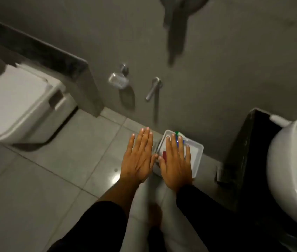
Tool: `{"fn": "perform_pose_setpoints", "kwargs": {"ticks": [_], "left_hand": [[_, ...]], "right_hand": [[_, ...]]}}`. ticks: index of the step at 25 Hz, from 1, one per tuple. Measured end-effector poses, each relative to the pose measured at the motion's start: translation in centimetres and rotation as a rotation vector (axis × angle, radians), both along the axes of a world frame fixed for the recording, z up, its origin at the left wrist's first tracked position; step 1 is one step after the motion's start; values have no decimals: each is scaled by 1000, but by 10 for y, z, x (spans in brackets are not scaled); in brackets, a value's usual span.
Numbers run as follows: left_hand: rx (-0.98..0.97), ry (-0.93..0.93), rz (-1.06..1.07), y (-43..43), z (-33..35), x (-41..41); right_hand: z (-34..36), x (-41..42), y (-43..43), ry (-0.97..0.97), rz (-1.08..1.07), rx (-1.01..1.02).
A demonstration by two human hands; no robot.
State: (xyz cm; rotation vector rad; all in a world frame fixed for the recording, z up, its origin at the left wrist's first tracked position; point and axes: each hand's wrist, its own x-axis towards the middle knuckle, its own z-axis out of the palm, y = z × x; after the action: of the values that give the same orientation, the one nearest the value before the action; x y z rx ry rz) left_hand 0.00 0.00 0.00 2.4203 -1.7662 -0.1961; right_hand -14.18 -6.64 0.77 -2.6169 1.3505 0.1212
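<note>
My left hand [138,157] and my right hand [176,164] are held out flat, side by side, palms down, fingers straight, with nothing in them. Below the right hand a white plastic tub [196,151] stands on the tiled floor against the wall. Inside it I see a blue item with a green cap [177,135] and something red [164,155], both mostly hidden by my fingers. Both arms wear dark sleeves.
A white toilet [20,104] is at the left beside a grey ledge [82,70]. A white basin [295,168] on a dark counter [244,148] is at the right. A soap holder [118,80] and a metal handle [153,89] are fixed to the wall. My bare foot [155,213] stands on the tiles.
</note>
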Motion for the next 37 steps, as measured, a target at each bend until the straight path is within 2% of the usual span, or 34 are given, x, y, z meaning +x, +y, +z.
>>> {"fn": "perform_pose_setpoints", "kwargs": {"ticks": [4,8,11,14,18,21,23,27,28,30,32,34,37], "left_hand": [[213,163,20,-29,-129,-33],[386,302,10,-63,-239,-58],[387,403,68,-112,-288,-70],[454,400,134,-158,-324,-81],[592,349,354,-193,-362,-94],[509,593,505,-204,-369,-93],[441,748,531,-205,-363,-90],[186,903,532,-184,-316,-75],[106,991,549,-172,-301,-67],[2,1212,555,-135,-276,-45],[-37,1352,517,-82,-265,-16],[-40,1382,499,-20,-270,9],[-91,1307,615,69,-297,29]], "right_hand": [[-123,-38,-22,64,-82,66],[-242,-57,-59,139,-193,245],[-312,-56,-103,70,-442,425],[-353,-48,-142,-52,-752,594],[-393,-45,-166,-147,-891,775],[-402,-49,-169,-345,-1002,796],[-393,-49,-170,-487,-1050,825],[-331,-33,-151,-768,-1132,799],[-311,-29,-142,-824,-1111,839],[-277,-23,-120,-911,-1039,1076],[-251,-13,-96,-867,-945,1397],[-246,6,-64,-699,-821,1606],[-269,50,-3,-507,-721,1608]]}}
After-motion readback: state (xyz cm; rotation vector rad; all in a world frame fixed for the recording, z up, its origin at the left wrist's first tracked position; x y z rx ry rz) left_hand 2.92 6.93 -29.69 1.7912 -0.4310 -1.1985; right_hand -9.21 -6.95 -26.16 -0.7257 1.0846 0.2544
